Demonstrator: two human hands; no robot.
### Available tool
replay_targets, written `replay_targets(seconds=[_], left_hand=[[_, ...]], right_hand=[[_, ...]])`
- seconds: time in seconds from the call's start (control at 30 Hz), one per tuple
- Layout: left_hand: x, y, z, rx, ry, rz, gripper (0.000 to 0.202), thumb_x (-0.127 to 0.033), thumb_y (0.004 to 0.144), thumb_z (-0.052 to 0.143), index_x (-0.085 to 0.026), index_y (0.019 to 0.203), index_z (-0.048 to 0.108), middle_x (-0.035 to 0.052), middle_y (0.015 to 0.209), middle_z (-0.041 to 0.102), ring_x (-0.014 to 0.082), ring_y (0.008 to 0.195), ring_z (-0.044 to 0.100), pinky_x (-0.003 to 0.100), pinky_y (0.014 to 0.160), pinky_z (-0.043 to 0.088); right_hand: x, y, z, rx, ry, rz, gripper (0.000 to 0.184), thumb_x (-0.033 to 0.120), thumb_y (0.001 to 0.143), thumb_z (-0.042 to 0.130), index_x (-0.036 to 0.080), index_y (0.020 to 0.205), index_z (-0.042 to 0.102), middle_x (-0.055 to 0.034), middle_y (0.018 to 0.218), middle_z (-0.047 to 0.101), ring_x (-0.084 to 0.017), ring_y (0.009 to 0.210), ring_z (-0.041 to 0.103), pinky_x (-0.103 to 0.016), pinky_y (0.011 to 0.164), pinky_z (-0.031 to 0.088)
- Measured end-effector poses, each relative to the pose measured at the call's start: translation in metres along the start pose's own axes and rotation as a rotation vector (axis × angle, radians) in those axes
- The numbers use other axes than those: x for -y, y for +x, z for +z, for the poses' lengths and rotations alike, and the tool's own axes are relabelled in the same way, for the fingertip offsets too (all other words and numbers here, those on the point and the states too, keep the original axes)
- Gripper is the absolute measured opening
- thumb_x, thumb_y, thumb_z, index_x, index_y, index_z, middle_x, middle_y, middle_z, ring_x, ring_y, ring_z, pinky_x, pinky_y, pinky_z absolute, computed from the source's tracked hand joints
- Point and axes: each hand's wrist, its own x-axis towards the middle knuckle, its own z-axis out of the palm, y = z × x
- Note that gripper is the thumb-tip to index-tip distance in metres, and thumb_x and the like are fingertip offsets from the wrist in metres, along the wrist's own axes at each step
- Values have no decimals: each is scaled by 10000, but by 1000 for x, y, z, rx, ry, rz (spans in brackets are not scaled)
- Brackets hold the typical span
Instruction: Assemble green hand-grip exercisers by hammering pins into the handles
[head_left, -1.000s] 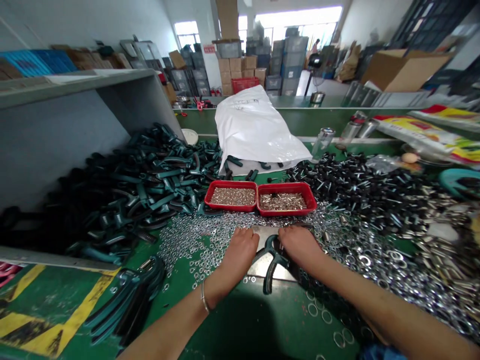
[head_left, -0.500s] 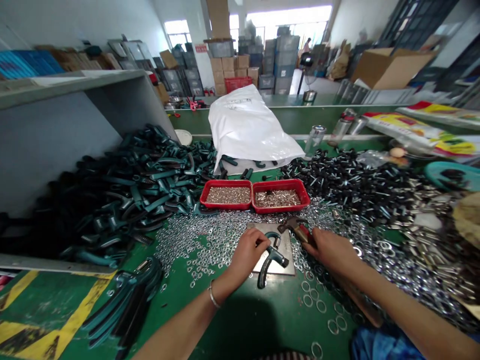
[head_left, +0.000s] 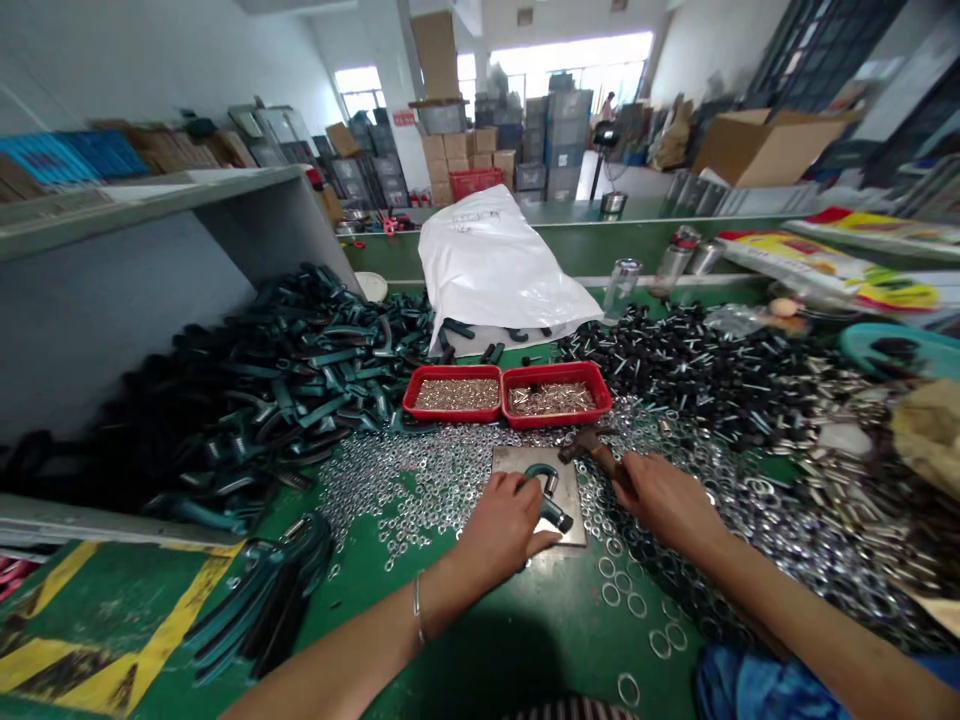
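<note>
My left hand (head_left: 504,528) is closed round a dark teal curved handle part (head_left: 545,484) that rests on a small steel plate (head_left: 517,462) on the green bench. My right hand (head_left: 663,498) grips the handle of a hammer (head_left: 589,447), whose head hovers just above the plate's far right corner. Loose silver washers (head_left: 420,472) lie all around the plate.
Two red trays (head_left: 450,413) of small metal pieces sit behind the plate. A heap of teal handles (head_left: 285,360) fills the left, black-capped bolts (head_left: 712,365) the right. A white bag (head_left: 495,262) and a grey shelf unit (head_left: 112,280) stand behind. A stack of handles (head_left: 262,600) lies near left.
A second ago both hands pressed the handle on the plate. My right hand then took up the hammer. My left hand has since slid down and closed over the handle.
</note>
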Motion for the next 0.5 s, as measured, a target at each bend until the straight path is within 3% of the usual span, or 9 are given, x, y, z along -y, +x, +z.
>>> replay_targets(seconds=[0.07, 0.2, 0.37, 0.43, 0.5], left_hand=[[-8, -6, -3, -9, 23, -52, 592, -564, 890, 557, -131, 1292, 536, 132, 1325, 552, 334, 1199, 458, 489, 1015, 366], [-21, -9, 1, -10, 46, -173, 501, -403, 902, 582, -121, 1312, 520, 144, 1340, 535, 333, 1201, 456, 491, 996, 382], [-27, -6, 10, -11, 34, -224, 400, -269, 908, 542, -117, 1278, 548, 160, 1279, 566, 332, 1161, 488, 503, 968, 405], [-26, -5, 7, -10, -13, -219, 380, -225, 908, 512, -112, 1268, 558, 170, 1250, 579, 334, 1140, 506, 506, 967, 412], [-20, -3, 1, -34, -127, -219, 422, -215, 904, 504, -125, 1316, 530, 170, 1231, 587, 329, 1130, 519, 502, 981, 411]], right_hand=[[0, -6, -4, -46, 201, 4, 131, 326, 936, 478, 199, 960, 495, -94, 857, 672, -246, 789, 652, -298, 623, 438], [13, -17, -10, -14, 625, -49, 214, 370, 981, 399, 215, 1110, 472, -66, 909, 684, -204, 732, 658, -297, 663, 472], [27, -19, -12, 126, 661, -80, 208, 375, 955, 433, 215, 968, 564, -69, 824, 681, -214, 690, 646, -301, 610, 452], [22, -19, -13, 216, 795, -30, 240, 427, 940, 454, 217, 923, 571, -35, 722, 646, -184, 596, 605, -277, 529, 432], [9, -22, -12, 285, 1025, 123, 311, 519, 933, 440, 228, 926, 550, 14, 647, 595, -133, 444, 500, -248, 409, 377]])
